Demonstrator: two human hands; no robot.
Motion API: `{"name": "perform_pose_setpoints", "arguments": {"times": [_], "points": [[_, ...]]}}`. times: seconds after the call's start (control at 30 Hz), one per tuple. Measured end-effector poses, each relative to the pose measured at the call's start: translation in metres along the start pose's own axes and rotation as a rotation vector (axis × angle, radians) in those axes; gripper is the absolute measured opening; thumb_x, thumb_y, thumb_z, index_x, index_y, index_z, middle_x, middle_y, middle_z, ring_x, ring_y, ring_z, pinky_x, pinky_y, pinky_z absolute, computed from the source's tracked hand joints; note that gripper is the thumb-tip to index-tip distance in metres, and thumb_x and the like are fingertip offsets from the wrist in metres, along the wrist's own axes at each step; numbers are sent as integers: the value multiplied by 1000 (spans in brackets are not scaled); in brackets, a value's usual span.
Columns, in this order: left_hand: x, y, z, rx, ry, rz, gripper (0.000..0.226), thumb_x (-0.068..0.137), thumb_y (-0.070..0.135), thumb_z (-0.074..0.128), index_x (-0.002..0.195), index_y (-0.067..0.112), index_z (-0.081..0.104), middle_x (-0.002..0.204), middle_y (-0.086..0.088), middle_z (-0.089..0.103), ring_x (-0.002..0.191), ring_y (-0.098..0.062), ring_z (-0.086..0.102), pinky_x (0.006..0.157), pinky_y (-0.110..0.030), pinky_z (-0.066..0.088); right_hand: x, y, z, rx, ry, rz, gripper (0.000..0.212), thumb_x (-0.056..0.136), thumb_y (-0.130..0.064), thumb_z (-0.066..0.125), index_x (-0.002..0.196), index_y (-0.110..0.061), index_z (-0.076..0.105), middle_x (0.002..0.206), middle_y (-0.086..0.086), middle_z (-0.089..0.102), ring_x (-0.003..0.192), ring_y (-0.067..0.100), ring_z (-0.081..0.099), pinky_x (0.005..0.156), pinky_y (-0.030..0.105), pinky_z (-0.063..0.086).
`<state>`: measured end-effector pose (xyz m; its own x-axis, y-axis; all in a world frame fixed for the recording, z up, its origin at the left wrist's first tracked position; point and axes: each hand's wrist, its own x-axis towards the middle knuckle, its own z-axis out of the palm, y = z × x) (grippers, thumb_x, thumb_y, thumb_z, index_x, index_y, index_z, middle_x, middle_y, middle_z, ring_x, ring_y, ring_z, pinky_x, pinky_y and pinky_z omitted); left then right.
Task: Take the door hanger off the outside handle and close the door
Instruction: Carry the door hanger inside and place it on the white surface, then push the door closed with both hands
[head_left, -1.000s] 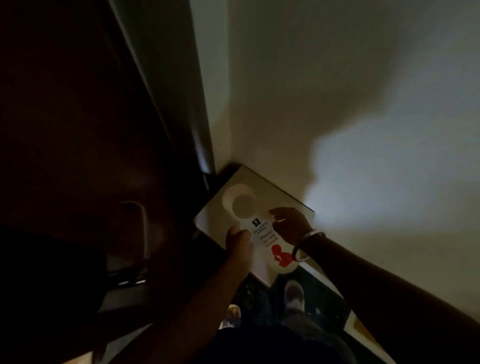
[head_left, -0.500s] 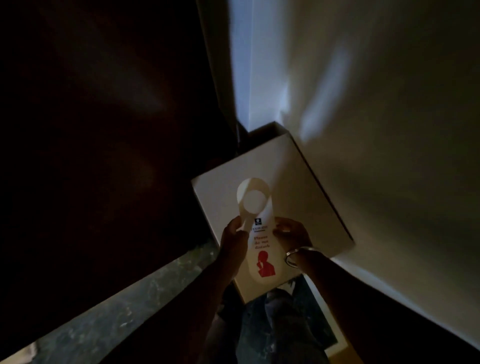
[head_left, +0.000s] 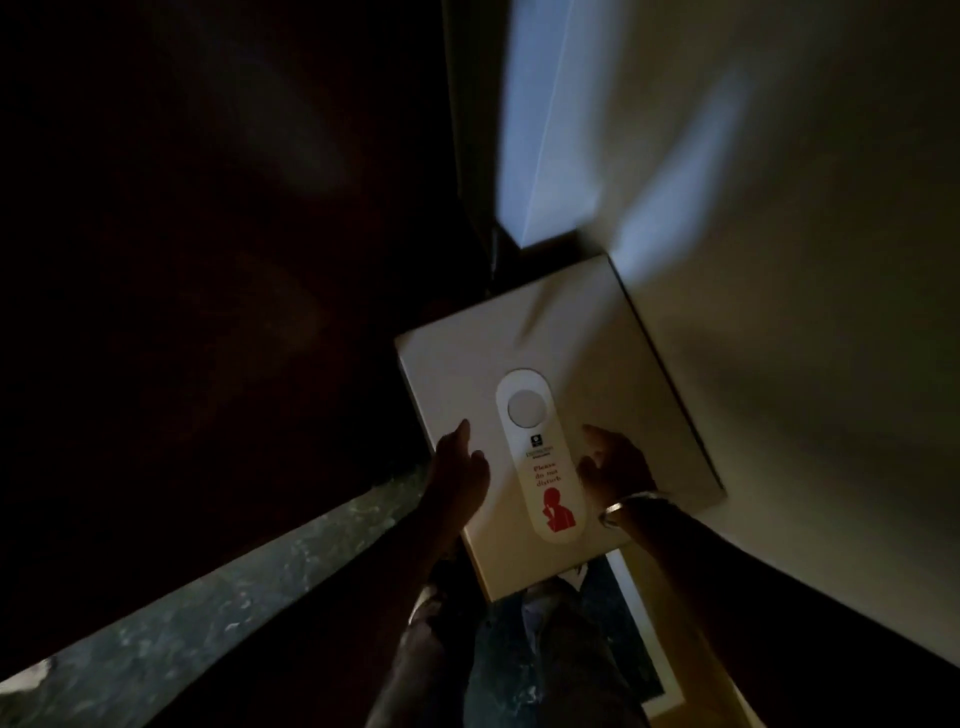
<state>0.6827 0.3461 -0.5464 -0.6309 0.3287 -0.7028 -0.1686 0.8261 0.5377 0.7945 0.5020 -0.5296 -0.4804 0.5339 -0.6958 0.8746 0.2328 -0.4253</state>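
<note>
Head view: white oblong card door hanger (head_left: 543, 462) lay flat on a white square desk (head_left: 571, 332) — between both open hands, left hand (head_left: 460, 467) and right hand (head_left: 615, 465) — ungripped.

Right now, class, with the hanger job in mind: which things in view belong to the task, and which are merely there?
Belongs to the job:
- door hanger, lying flat on the white surface
- left hand and right hand, either side of it
- dark door

Merely there:
- white box-like surface
- bracelet
- wall
- marble floor strip
</note>
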Motion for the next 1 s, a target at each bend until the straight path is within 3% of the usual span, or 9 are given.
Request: {"name": "perform_pose_setpoints", "arguments": {"times": [0.07, 0.17, 0.27, 0.37, 0.47, 0.57, 0.67, 0.83, 1.0], "points": [[-24, 18, -37, 292, 39, 116, 59, 100, 31, 41, 153, 22, 16, 155, -8, 32, 136, -30, 39, 110, -53, 37, -35, -21, -26, -90, 31, -125, 51, 93, -12, 48, 143, -12, 37, 139, 16, 48, 124, 29, 50, 84, 22, 38], [-75, 59, -102, 708, 142, 294, 66, 100, 35, 39, 154, 15, 7, 162, -7, 18, 147, -28, 20, 119, -53, 14, -90, -60, -61, -138, 140, -306, 53, 90, -13, 52, 142, -14, 40, 137, 16, 49, 123, 30, 50, 95, 31, 41], [-121, 98, -153, 983, 297, 436, 76, 97, 42, 43, 154, 10, 4, 162, -13, 14, 145, -33, 20, 118, -56, 18, -126, -100, -81, -57, 216, -441, 55, 87, -14, 56, 140, -15, 42, 138, 15, 50, 125, 32, 48, 103, 41, 40], [-164, 129, -196, 1113, 503, 544, 87, 87, 44, 60, 152, 6, 19, 159, -17, 24, 141, -37, 31, 114, -60, 23, -145, -144, -92, 37, 244, -566, 58, 87, -20, 57, 142, -13, 39, 144, 15, 45, 131, 32, 44, 108, 42, 37], [-212, 148, -239, 1148, 751, 619, 91, 69, 44, 76, 145, 9, 41, 151, -18, 41, 135, -37, 42, 110, -63, 22, -161, -196, -95, 30, 291, -696, 76, 82, -53, 44, 147, -17, 30, 153, 16, 31, 141, 34, 30, 111, 53, 29], [-269, 175, -293, 1257, 983, 591, 85, 77, 51, 67, 148, 15, 38, 157, -17, 29, 143, -35, 29, 115, -61, 11, -182, -267, -98, 9, 310, -878, 91, 74, -72, 32, 151, -29, 10, 161, 7, 5, 147, 30, 2, 115, 57, 5], [-322, 196, -338, 1381, 1170, 443, 88, 79, 59, 61, 150, 17, 32, 160, -19, 21, 145, -36, 22, 116, -61, 0, -210, -331, -96, 33, 295, -1044, 93, 74, -78, 27, 150, -33, -3, 159, -2, -13, 144, 20, -16, 115, 55, -5], [-379, 205, -398, 1362, 1386, 180, 93, 77, 61, 60, 152, 18, 27, 161, -22, 11, 146, -38, 9, 112, -59, -15, -250, -420, -86, 141, 220, -1171, 100, 74, -83, 27, 150, -27, -5, 161, 6, -6, 148, 26, -4, 118, 52, 8], [-379, 193, -414, 1434, 1447, 57, 99, 79, 67, 55, 155, 24, 10, 162, -20, -3, 147, -37, -3, 111, -64, -13, -262, -447, -70, 368, 111, -1143, 112, 68, -85, 36, 149, -25, -12, 160, 10, -16, 147, 25, -8, 117, 50, 19]]}}
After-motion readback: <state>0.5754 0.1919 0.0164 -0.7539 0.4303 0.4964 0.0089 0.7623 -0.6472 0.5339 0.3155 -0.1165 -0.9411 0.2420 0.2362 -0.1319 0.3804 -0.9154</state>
